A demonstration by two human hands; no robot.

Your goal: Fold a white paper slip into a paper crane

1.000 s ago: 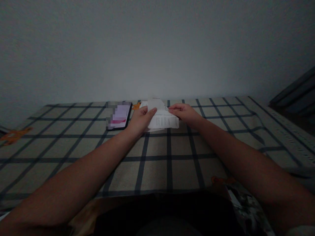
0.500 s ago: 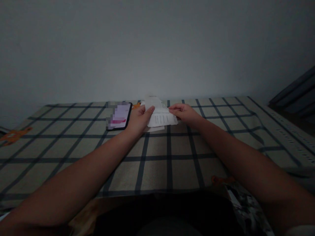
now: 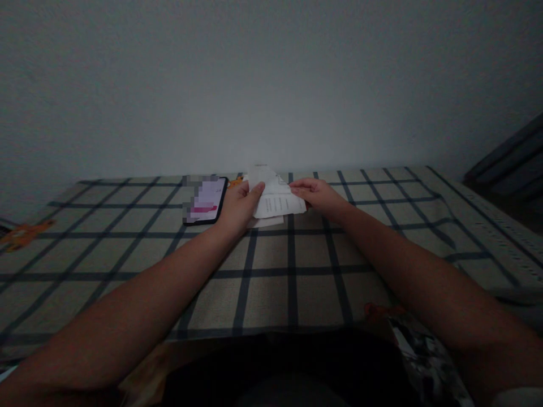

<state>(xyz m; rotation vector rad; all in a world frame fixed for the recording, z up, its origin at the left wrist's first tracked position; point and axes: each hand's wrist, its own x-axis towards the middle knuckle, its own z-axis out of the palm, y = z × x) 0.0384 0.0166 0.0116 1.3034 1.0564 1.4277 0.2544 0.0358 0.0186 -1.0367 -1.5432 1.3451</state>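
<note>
Paper (image 3: 278,204) clamped in left grip (image 3: 241,202) and right grip (image 3: 317,195), checked cloth (image 3: 271,294) below, wall (image 3: 271,85) beyond.

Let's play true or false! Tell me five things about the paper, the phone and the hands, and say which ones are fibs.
1. The left hand has its thumb on the printed paper. True.
2. The right hand is touching the phone. False: its fingers are at the right edge of the paper.
3. The phone lies to the left of the paper. True.
4. The phone's screen is all black. False: it is lit up pale purple, with a pink patch.
5. The cloth under them has dark lines that cross. True.
</note>
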